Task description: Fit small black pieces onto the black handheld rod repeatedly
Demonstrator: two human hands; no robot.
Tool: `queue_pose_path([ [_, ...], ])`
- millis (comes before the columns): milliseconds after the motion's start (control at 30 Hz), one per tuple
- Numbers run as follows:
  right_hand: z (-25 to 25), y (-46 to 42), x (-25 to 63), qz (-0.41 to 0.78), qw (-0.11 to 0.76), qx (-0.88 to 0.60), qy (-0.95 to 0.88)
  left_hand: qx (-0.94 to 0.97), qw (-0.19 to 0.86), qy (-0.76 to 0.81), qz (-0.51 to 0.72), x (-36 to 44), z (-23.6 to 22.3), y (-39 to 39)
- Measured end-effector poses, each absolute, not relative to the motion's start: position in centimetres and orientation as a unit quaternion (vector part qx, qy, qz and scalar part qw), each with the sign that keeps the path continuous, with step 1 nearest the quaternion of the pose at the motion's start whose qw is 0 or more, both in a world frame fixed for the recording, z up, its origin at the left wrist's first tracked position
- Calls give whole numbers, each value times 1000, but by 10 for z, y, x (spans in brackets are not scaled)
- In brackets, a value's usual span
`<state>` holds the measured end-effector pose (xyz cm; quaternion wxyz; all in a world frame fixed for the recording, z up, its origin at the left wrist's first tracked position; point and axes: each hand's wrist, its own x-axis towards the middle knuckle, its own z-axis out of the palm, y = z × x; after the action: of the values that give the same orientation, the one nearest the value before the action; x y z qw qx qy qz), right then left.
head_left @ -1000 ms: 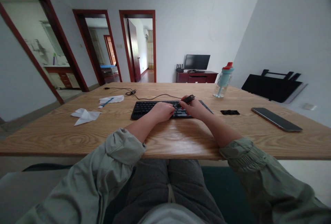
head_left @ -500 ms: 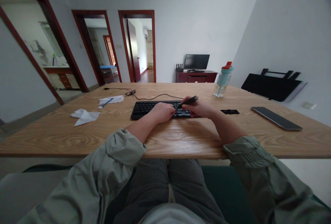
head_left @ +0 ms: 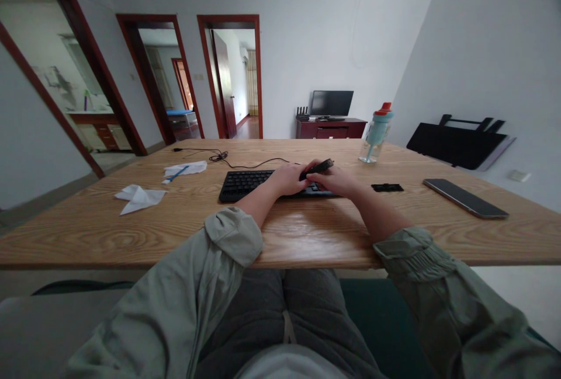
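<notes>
Head view. Keyboard [head_left: 246,184]: flat on the bench [head_left: 307,233] before you; probably light, stiff and smooth; best held by its two short ends. Long axis: left to right. Black tool [head_left: 323,167]: above the keyboard's right half, clamped in the fingers of your right hand [head_left: 335,180]; likely light and rigid, best held mid-shaft. It slants, upper end toward your right, lower end hidden. Left hand [head_left: 290,180]: over the keyboard, against the right; whether its fingers grip, you cannot tell.
</notes>
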<state>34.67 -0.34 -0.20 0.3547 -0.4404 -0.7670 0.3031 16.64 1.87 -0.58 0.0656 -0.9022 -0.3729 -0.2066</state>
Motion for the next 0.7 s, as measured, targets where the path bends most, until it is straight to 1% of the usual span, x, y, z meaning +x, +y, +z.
queue_pose_path([
  [133, -5, 3, 349, 244, 392, -444, -768, -903, 77, -373, -200, 163, -5, 23],
  [233, -7, 6, 352, 199, 394, -459, -771, -889, 84, -406, -193, 156, -3, 25],
  [300, -9, 7, 351, 172, 373, -471, -781, -877, 85, -435, -187, 152, -3, 26],
  [400, -14, 6, 345, 145, 310, -475, -811, -864, 96, -460, -182, 149, -4, 26],
  [467, -20, 7, 340, 125, 282, -462, -832, -860, 115, -462, -182, 150, -6, 26],
  [567, -28, 10, 333, 88, 265, -439, -854, -858, 140, -460, -182, 152, -9, 26],
  [700, -35, 14, 328, 37, 266, -421, -866, -857, 142, -460, -184, 154, -9, 23],
])
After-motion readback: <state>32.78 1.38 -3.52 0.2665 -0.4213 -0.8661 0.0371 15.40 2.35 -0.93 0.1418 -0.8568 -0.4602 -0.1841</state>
